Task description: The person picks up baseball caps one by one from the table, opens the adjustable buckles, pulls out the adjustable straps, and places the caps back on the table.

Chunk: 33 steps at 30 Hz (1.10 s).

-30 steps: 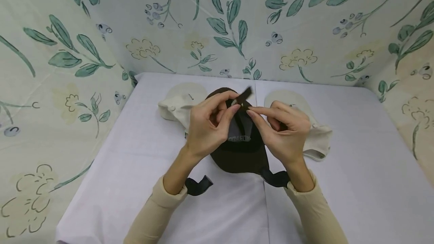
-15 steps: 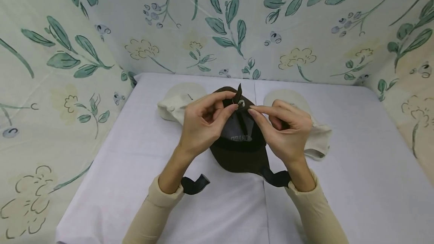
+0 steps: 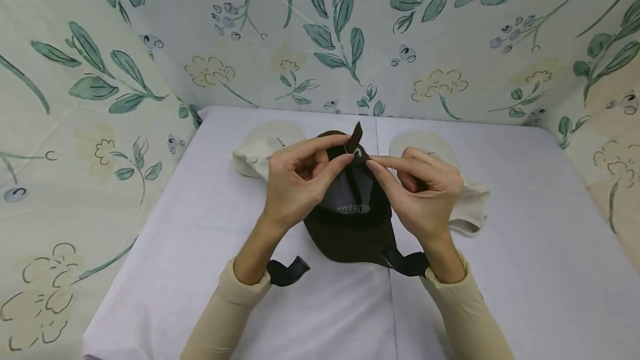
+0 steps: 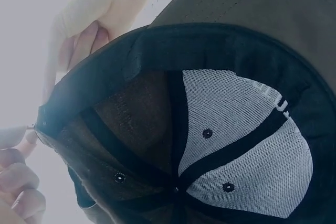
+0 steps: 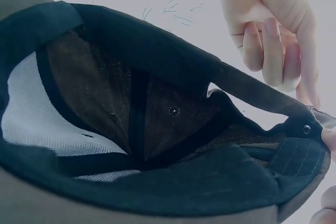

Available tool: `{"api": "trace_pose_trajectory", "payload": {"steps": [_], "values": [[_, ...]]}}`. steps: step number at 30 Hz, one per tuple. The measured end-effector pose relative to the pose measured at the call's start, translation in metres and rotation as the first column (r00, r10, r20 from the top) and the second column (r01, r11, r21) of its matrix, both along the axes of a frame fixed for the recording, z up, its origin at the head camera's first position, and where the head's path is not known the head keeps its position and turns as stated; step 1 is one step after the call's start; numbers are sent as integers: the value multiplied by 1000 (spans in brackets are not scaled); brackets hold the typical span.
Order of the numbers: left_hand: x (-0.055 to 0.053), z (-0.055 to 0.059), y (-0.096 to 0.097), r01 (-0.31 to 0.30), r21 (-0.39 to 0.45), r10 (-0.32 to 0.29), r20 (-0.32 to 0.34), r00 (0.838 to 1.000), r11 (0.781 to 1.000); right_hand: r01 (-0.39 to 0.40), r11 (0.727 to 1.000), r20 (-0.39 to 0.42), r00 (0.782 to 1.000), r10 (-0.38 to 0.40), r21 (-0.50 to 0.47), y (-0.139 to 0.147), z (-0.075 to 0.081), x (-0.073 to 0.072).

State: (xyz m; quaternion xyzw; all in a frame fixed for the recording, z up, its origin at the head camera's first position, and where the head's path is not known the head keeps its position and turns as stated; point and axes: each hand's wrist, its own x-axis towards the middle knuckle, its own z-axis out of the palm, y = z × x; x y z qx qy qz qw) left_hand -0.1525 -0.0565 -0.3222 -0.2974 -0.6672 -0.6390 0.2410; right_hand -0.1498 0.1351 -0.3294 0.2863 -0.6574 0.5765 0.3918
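A dark brown cap (image 3: 350, 243) is held with its hollow side toward me and its brim pointing down toward the near side. My left hand (image 3: 297, 179) pinches the cap's back strap (image 3: 354, 138) between thumb and index finger, its loose end sticking up. Just right of those fingertips shows a small light metal piece (image 3: 357, 153). With thumb and index finger, my right hand (image 3: 422, 190) pinches the band edge beside it. Inside the cap, white mesh panels (image 4: 252, 166) show in the left wrist view. A round stud (image 5: 307, 129) sits near the strap's end in the right wrist view.
Behind the hands lie two cream caps, one on the left (image 3: 250, 161) and one on the right (image 3: 472, 210), both partly covered. A white cloth (image 3: 325, 315) spreads over the table, with a floral curtain (image 3: 280, 43) around it. Black camera mounts (image 3: 287, 272) stick out at both wrists.
The strap's loose end has swung from leaning right to nearly upright. My left hand has shifted slightly left, and the brim has moved a little left and down. My right hand has barely moved.
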Motion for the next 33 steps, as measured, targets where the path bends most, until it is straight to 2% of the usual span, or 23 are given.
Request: {"api": "trace_pose_trajectory", "payload": {"steps": [12, 20, 33], "values": [[-1, -1, -1, 41, -46, -39, 48, 998, 998, 23, 1000, 21, 1000, -22, -10, 2, 1, -1], [-3, -2, -4, 40, -77, -36, 52, 998, 996, 31, 999, 31, 999, -30, -27, 2, 2, -1], [-5, -6, -4, 78, -105, -71, 76, 995, 991, 45, 997, 55, 998, -42, -62, 2, 4, 1]]}}
